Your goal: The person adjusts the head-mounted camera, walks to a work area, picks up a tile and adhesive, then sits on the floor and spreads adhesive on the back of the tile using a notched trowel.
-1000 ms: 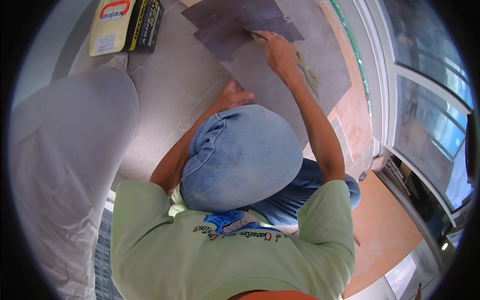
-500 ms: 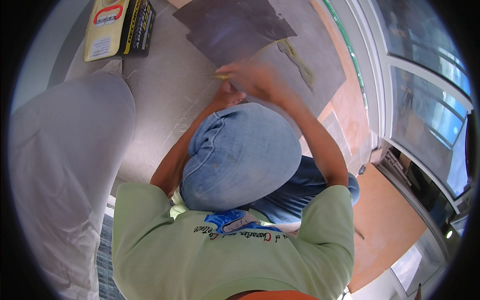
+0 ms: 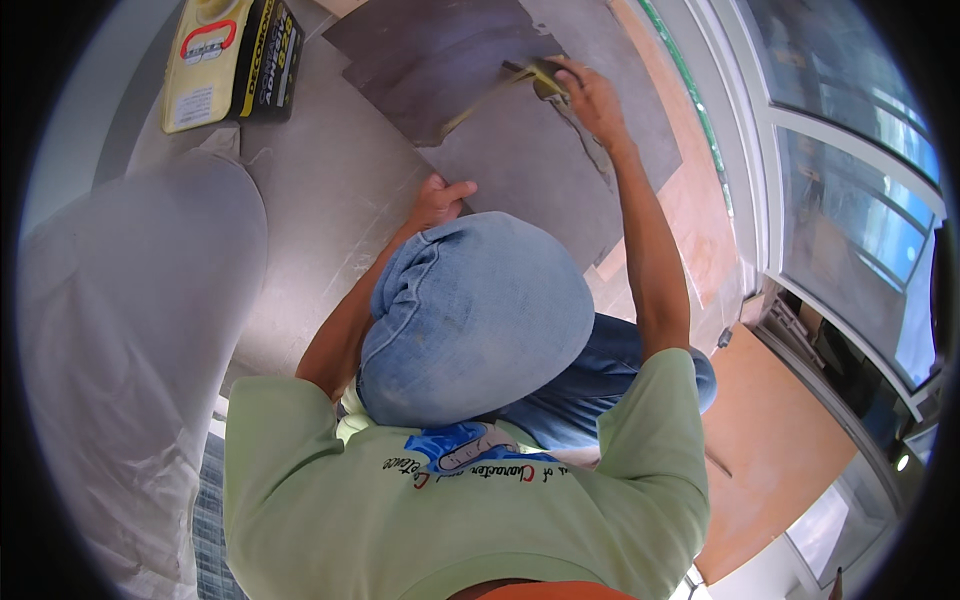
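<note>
A flat grey sheet (image 3: 530, 185) lies in front of my raised knee, its far part coated dark and wet-looking (image 3: 425, 60). My right hand (image 3: 597, 108) grips a small flat spreader (image 3: 538, 72) with a yellowish edge, held at the sheet's far right part. Beside it a ragged streak of yellowish adhesive (image 3: 580, 130) runs over the surface. At the near left edge of the sheet, my left hand (image 3: 437, 204) is closed with the thumb on top; its fingers are partly hidden beneath.
A rectangular tin (image 3: 205, 80) with a cream top and red handle stands far left. White cloth (image 3: 140, 330) covers a bulky shape on the left. A window frame (image 3: 750, 140) and a green strip (image 3: 690, 100) border the right. An orange-brown board (image 3: 770, 450) lies at the lower right.
My right hand has swung from near the left hand to the far right with the spreader. The dark coated area's near edge has changed. My left hand has barely shifted.
</note>
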{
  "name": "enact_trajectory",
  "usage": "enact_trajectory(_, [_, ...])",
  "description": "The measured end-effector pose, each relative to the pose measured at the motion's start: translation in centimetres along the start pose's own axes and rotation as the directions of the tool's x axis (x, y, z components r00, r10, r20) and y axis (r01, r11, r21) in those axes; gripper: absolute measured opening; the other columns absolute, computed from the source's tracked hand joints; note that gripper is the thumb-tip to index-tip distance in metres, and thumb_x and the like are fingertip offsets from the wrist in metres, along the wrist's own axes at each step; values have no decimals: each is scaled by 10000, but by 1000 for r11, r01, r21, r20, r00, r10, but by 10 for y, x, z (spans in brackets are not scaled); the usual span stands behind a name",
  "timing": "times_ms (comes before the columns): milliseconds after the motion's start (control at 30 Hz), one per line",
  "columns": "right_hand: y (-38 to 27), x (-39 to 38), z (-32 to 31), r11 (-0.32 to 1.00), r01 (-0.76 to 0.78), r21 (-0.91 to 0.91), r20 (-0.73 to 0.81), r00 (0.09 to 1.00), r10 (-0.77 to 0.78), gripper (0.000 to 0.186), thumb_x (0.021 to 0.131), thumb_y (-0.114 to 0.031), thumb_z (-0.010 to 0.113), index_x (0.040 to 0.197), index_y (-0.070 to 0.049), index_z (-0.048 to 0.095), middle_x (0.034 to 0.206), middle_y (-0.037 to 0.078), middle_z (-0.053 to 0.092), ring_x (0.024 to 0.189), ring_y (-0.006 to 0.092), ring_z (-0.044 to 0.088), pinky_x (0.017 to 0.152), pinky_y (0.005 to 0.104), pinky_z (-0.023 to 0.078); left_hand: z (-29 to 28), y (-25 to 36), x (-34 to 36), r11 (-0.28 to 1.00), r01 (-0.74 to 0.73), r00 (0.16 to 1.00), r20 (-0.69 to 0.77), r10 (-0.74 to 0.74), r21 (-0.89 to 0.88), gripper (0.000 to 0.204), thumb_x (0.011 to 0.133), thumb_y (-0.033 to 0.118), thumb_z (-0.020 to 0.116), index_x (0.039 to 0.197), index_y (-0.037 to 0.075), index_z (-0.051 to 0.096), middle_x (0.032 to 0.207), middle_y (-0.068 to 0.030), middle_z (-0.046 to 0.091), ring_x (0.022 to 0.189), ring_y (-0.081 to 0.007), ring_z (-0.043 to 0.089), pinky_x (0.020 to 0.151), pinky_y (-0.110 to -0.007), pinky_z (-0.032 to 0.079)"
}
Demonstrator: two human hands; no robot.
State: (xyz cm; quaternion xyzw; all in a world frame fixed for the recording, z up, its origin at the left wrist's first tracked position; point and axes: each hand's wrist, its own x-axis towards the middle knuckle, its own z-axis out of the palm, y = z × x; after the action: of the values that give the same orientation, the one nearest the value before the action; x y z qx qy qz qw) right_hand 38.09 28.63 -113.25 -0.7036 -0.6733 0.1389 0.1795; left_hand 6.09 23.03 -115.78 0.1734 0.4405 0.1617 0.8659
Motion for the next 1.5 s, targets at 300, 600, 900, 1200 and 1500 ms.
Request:
enact_trajectory(300, [28, 12, 18, 944, -285, -168, -142, 954, 263, 281, 997, -237, 561, 1236, -172, 692, 1099, 181, 711, 1033, 397, 662, 863, 452, 529, 9, -11, -7, 990, 40, 998, 36, -45, 138, 722, 817, 105, 694, 1454, -57, 395, 1371, -220, 545, 1256, -304, 557, 1091, -398, 443])
enact_trajectory(600, [-89, -18, 23, 994, -62, -91, -26, 998, 60, 276, 987, -162, 553, 1226, -188, 689, 1050, 142, 708, 966, 365, 668, 813, 451, 525, 14, 6, -17, 976, -18, 987, 160, -18, 219, 826, 795, 147, 718, 1499, -47, 331, 1427, -233, 483, 1323, -334, 498, 1137, -420, 385])
enact_trajectory(900, [-193, -67, 21, 994, 100, -44, 194, 977, -90, 323, 925, -169, 638, 1234, -247, 691, 1126, 55, 692, 1069, 265, 653, 834, 377, 559, 3, 5, -18, 956, -101, 966, 256, 28, 275, 747, 843, 155, 720, 1473, -28, 363, 1432, -197, 483, 1319, -301, 499, 1129, -424, 392])
enact_trajectory(1200, [-146, -67, -59, 942, -69, 330, 68, 996, 49, 287, 973, -165, 626, 1253, -151, 688, 1143, 79, 733, 986, 299, 691, 906, 344, 539, -12, -43, 9, 982, -109, 925, 345, 158, -156, 353, 912, 59, 649, 1249, 31, 547, 1168, -59, 661, 1067, -170, 618, 965, -346, 472])
enact_trajectory(1500, [0, -37, -35, 984, -178, -18, -400, 903, 156, 281, 1015, -174, 556, 1261, -148, 688, 1124, 172, 705, 1021, 360, 674, 892, 384, 528, -7, -45, 9, 949, -49, 957, 256, 134, -312, 391, 913, 20, 614, 1293, 1, 523, 1289, -91, 607, 1194, -202, 571, 1093, -374, 398])
